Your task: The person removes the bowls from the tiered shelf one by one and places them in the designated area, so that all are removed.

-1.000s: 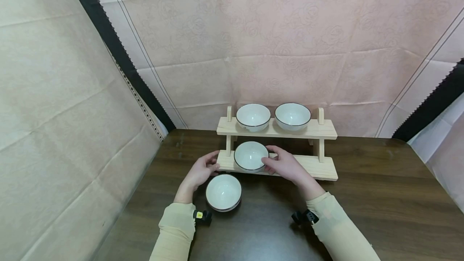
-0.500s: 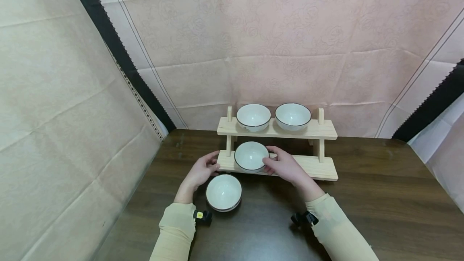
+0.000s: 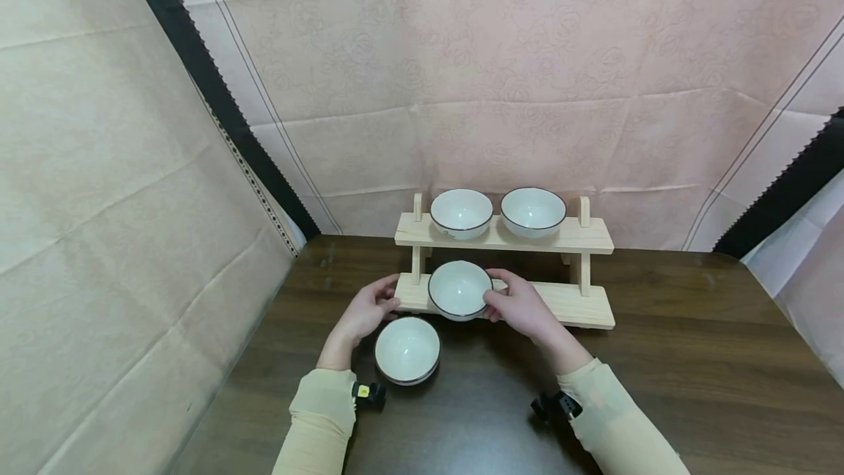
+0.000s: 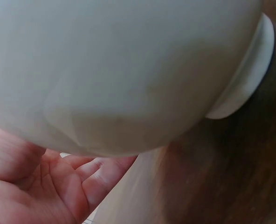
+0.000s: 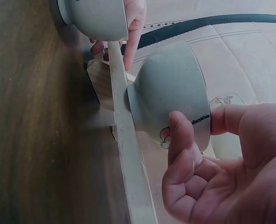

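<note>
The right hand, grip narrow, pinches 1 bowl at the lower shelf; the left hand, grip part-closed, holds that shelf's left end. 2 bowls stand above.

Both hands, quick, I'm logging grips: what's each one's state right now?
Left hand: gripping the lower shelf by its end.
Right hand: pinching the bowl at that shelf.

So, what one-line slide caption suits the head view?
The right hand grips a bowl at the wooden rack's lower shelf; two bowls rest on the upper shelf.
</note>
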`<state>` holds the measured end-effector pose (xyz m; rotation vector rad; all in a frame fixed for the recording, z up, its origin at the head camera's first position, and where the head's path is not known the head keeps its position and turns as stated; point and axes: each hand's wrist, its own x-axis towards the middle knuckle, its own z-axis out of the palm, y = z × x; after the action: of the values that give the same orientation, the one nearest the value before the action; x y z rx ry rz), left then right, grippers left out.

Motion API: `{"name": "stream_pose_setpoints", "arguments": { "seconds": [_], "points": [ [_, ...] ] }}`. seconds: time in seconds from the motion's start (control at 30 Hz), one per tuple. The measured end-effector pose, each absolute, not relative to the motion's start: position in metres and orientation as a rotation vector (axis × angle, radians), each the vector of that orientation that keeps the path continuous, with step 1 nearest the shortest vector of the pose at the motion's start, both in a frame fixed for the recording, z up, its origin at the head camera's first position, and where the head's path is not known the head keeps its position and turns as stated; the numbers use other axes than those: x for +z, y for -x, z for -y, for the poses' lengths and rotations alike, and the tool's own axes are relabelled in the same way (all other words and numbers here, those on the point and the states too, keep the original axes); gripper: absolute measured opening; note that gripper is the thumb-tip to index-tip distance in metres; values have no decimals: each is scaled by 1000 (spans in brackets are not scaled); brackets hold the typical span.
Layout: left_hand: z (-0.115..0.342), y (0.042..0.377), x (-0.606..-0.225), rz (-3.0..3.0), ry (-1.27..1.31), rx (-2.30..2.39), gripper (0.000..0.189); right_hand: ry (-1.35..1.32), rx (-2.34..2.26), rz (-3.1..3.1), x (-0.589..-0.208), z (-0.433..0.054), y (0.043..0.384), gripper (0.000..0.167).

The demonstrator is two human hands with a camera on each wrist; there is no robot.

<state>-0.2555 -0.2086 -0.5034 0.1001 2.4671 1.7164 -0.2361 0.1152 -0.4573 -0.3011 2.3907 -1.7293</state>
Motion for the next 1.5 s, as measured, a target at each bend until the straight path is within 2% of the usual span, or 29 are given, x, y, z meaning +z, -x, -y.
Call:
{"name": "stream_pose_setpoints", "arguments": {
  "seconds": [0.73, 1.5],
  "points": [
    [209, 255, -503, -2481, -118, 1706, 55, 325, -1708, -2356, -466, -131, 212, 53],
    [208, 256, -505, -2460, -113, 1738, 55, 520, -1585, -2287, -479, -160, 189, 57]
  ]
}}
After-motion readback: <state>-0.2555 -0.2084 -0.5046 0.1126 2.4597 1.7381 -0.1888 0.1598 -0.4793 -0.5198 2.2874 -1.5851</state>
